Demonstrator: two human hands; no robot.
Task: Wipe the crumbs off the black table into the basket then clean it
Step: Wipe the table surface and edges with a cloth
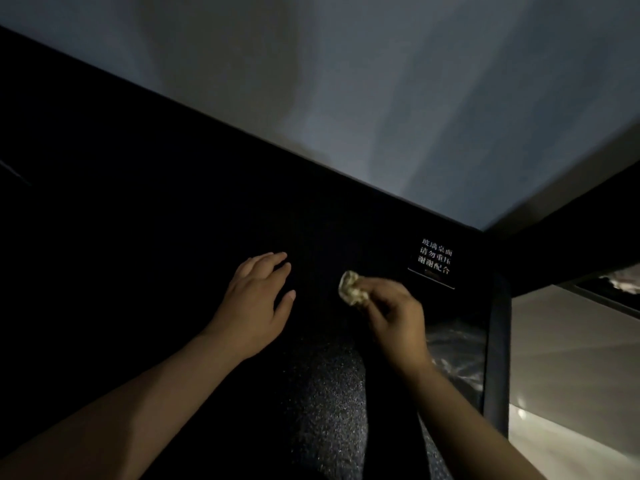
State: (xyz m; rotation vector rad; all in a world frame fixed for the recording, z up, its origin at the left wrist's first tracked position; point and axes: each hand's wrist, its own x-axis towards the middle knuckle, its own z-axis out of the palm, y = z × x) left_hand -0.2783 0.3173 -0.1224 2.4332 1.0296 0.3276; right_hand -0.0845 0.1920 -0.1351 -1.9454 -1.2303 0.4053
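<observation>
Your left hand lay flat on the black table, palm down, the fingers loosely spread and holding nothing. To its right, across a bare strip of dark tabletop, your right hand was closed around one crumpled pale wad, tissue or cloth, I could not tell which. The wad stuck out from the fingertips on the side facing your left hand, pinched between thumb and fingers and held at the table surface; the dim light did not show whether it actually touched. The two hands were near each other but apart. Beyond your right hand, toward the table's far right corner, sat one small sign with white characters on black. Just beside and below your right wrist, off the table's right edge, stood the basket, one dark-rimmed bin lined with clear plastic that caught a little glare. No crumbs could be made out on the black top in that light. Counted: two hands, one wad, one sign, one basket. Further right lay a pale floor.
</observation>
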